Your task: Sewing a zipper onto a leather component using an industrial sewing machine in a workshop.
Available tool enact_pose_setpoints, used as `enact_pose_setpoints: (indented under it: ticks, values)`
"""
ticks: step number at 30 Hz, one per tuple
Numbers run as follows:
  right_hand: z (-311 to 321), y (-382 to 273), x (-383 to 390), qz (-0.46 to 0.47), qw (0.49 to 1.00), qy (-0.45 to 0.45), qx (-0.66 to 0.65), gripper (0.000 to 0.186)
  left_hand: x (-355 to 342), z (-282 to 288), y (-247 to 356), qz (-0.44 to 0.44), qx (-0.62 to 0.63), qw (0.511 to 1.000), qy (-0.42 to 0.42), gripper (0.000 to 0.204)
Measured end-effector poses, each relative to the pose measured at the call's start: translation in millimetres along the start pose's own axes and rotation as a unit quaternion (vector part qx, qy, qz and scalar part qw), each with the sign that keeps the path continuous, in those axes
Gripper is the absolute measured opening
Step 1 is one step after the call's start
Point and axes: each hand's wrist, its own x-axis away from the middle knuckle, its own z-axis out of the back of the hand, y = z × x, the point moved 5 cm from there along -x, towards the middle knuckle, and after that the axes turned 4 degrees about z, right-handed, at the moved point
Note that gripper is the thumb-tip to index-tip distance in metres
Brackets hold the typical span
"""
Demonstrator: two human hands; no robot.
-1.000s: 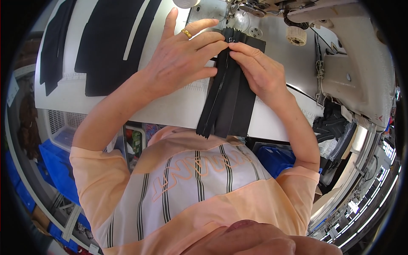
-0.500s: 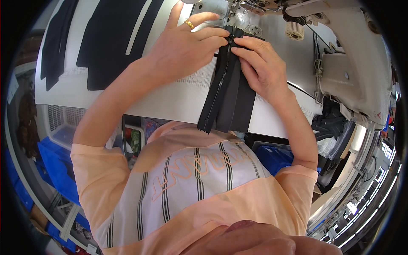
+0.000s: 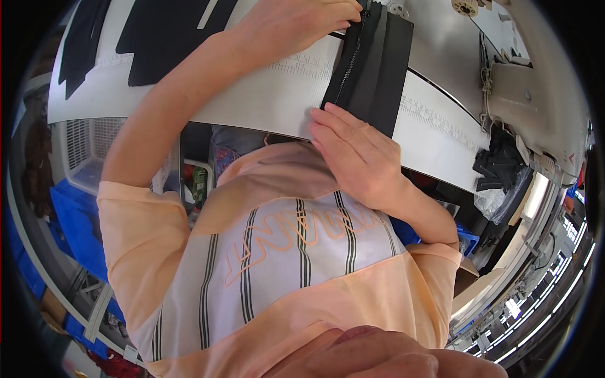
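Observation:
A black zipper [image 3: 350, 72] with metal teeth runs lengthwise along a black fabric piece [image 3: 392, 69] on the white table. My left hand [image 3: 296, 24] is at the zipper's far end, its fingers bent together on the tape; the upper picture edge cuts off part of this hand. My right hand [image 3: 360, 154] lies over the near end of the zipper and fabric at the table's front edge. Its fingers are stretched out side by side, and its thumb is hidden. The zipper's near end is out of sight beneath this hand.
More black fabric pieces [image 3: 170, 41] lie at the left of the white table [image 3: 252, 107], which carries printed ruler scales. A sewing machine body [image 3: 535, 94] stands at the right. Below the table's left side are a white basket [image 3: 79, 148] and a blue bin [image 3: 75, 220].
My right hand has slid from the zipper's far end back to its near end. My left hand stays at the far end. The whole view has shifted, so the table appears higher.

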Motion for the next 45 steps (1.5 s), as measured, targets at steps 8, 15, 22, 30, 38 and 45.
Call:
enact_pose_setpoints:
  ticks: [8,15,22,30,38,45]
  values:
    - [13.9,4.2,19.1,0.005,1.000,0.003,0.022,0.020,1.4,-2.6,-0.8,-0.013,-0.004,1.000,0.002,0.020]
    - [-8.4,5.8,39.7,-0.016,0.999,0.016,0.049,0.023,-1.7,1.2,-0.4,-0.014,0.017,0.999,-0.047,0.047]
    - [7.0,-2.5,9.2,0.021,0.999,-0.026,0.015,0.030,0.8,7.3,3.8,-0.035,0.046,0.990,-0.127,0.080]
    - [11.0,113.1,-27.9,-0.060,0.991,0.029,0.119,0.045,-0.8,12.1,6.2,-0.034,0.047,0.991,-0.123,0.077]
    - [5.1,124.0,-29.4,-0.056,0.993,-0.003,0.103,0.051,-1.5,9.7,5.8,-0.019,0.053,0.989,-0.138,0.076]
    - [5.9,101.9,-18.8,-0.003,0.978,0.009,0.206,0.038,1.1,11.8,5.9,-0.012,0.004,0.997,-0.075,0.070]
